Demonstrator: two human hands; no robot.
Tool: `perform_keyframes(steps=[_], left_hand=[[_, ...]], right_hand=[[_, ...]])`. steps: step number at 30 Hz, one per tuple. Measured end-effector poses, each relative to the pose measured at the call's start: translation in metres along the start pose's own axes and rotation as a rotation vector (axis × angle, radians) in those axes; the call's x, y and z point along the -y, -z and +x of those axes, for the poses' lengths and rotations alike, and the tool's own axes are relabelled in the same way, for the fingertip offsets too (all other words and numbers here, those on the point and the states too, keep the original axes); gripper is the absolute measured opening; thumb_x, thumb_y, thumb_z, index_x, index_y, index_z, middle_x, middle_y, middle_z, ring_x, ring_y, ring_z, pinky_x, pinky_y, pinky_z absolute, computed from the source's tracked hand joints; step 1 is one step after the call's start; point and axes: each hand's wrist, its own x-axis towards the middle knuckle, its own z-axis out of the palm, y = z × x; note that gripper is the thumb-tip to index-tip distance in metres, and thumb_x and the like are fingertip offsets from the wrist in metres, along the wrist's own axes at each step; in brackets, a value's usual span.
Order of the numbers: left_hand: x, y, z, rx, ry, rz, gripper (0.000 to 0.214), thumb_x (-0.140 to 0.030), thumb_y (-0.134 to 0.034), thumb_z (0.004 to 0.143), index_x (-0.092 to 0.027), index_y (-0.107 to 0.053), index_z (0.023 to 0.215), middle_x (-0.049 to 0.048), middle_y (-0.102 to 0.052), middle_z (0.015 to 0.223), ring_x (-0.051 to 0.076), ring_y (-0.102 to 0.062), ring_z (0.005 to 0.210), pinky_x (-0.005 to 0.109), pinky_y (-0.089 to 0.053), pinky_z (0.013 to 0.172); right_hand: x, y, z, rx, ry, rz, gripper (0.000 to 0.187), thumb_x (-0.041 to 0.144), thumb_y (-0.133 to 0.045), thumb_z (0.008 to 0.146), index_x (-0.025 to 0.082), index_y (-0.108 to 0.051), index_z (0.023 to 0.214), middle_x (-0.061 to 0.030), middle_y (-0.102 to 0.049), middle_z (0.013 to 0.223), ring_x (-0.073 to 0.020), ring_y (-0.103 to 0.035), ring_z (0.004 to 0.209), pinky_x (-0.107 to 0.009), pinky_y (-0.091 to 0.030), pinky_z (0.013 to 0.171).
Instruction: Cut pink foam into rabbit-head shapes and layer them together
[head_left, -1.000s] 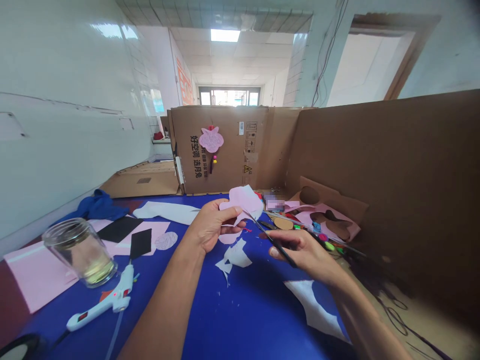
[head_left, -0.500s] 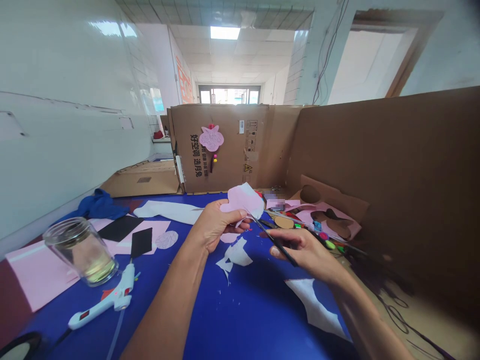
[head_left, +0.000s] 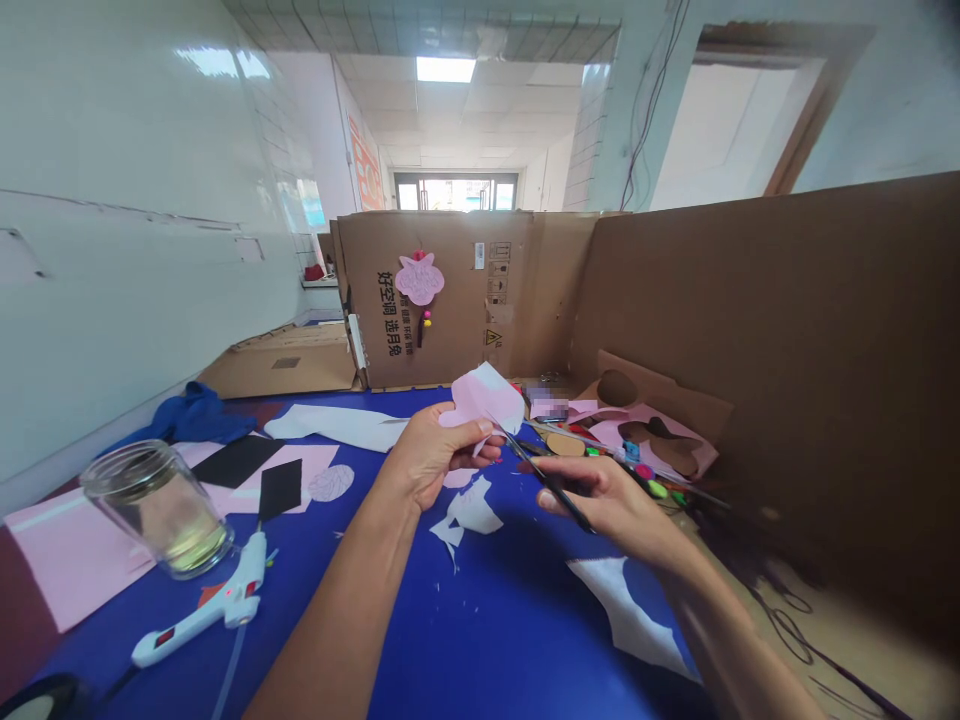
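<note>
Head view, single entry

Hands: left hand (head_left: 426,455) raised over the table, thumb and fingers pinched on a pink paper (head_left: 486,398) cut to a rounded outline; the paper stands up above the fingers, clear of the table top. Right hand (head_left: 613,502) just to the right, closed round the handles of black scissors (head_left: 527,464); blades point up and left, tips at the lower edge of the pink paper. How far the blades are parted cannot be told. The two hands are near each other, not touching.

Table: blue cover (head_left: 480,630) over most of the surface. Pale pink offcuts (head_left: 471,510) lie under and between the hands. White scrap (head_left: 628,608) lies near the right forearm.

Left side: glass jar (head_left: 156,510) with a little yellowish liquid, tilted in the picture, standing on a pink sheet (head_left: 60,565). White glue gun (head_left: 206,608) lies just beside the jar, nozzle towards a black square (head_left: 281,486). Blue cloth (head_left: 191,415) is bunched at the far left edge. White strip (head_left: 337,425) lies beyond the left hand.

Right side: coloured beads (head_left: 646,478) and a pink sheet with cut-out holes (head_left: 660,445), beyond the right hand.

Surround: cardboard wall (head_left: 787,340) along the right; cardboard box (head_left: 457,330) at the back, with a pink ornament (head_left: 419,279) hung on it
</note>
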Motion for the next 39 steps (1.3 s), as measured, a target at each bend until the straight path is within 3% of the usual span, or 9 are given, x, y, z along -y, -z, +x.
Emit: perform_keyframes(steps=[6,11,18,27,35,39], left_hand=[[0.001,-0.005,0.0,-0.03,0.008,-0.036,0.014,-0.009,-0.078,0.083,-0.007,-0.073,0.096,0.0148,-0.079,0.083,0.018,-0.074,0.063,0.025,-0.061,0.059],[-0.002,0.006,0.002,0.02,0.032,-0.031,0.021,-0.01,-0.08,0.081,-0.009,-0.076,0.101,0.0142,-0.08,0.093,0.019,-0.076,0.071,0.028,-0.063,0.064],[-0.001,0.018,0.004,0.042,0.046,0.014,0.021,-0.011,-0.084,0.076,-0.01,-0.076,0.096,0.013,-0.079,0.086,0.02,-0.076,0.065,0.029,-0.062,0.064],[0.002,0.012,0.006,-0.008,0.008,-0.022,0.018,-0.007,-0.083,0.077,-0.009,-0.074,0.093,0.0154,-0.08,0.091,0.019,-0.076,0.067,0.029,-0.064,0.064],[0.003,-0.009,0.003,-0.127,0.012,-0.073,0.008,-0.005,-0.075,0.085,-0.008,-0.074,0.092,0.0144,-0.079,0.084,0.019,-0.076,0.065,0.026,-0.062,0.06],[0.004,-0.01,0.003,-0.106,0.037,-0.092,0.01,-0.005,-0.074,0.085,-0.009,-0.074,0.094,0.0139,-0.079,0.087,0.019,-0.076,0.067,0.026,-0.062,0.059]], right_hand=[[-0.001,0.002,0.001,-0.006,0.026,0.022,0.043,0.05,-0.082,0.08,0.021,-0.085,0.111,-0.0035,-0.072,0.087,-0.0209,-0.057,0.079,-0.033,-0.044,0.073],[-0.003,0.003,0.001,0.05,0.015,0.0,0.043,0.052,-0.08,0.083,0.022,-0.085,0.113,-0.0015,-0.067,0.081,-0.0177,-0.051,0.074,-0.031,-0.039,0.068],[-0.006,0.004,0.0,0.069,-0.014,-0.028,0.055,0.055,-0.082,0.08,0.023,-0.082,0.124,-0.0051,-0.075,0.093,-0.0215,-0.059,0.083,-0.033,-0.045,0.075],[0.001,0.002,0.0,0.032,0.024,-0.023,0.051,0.054,-0.08,0.08,0.022,-0.084,0.12,-0.0063,-0.077,0.094,-0.0239,-0.063,0.084,-0.033,-0.049,0.072],[-0.003,0.003,0.004,0.006,-0.004,0.027,0.051,0.052,-0.08,0.082,0.021,-0.082,0.122,-0.0062,-0.075,0.098,-0.022,-0.061,0.084,-0.033,-0.047,0.073],[0.001,0.005,0.002,0.027,0.006,0.018,0.052,0.054,-0.078,0.083,0.022,-0.082,0.123,-0.0049,-0.074,0.09,-0.0213,-0.06,0.079,-0.032,-0.047,0.069]])
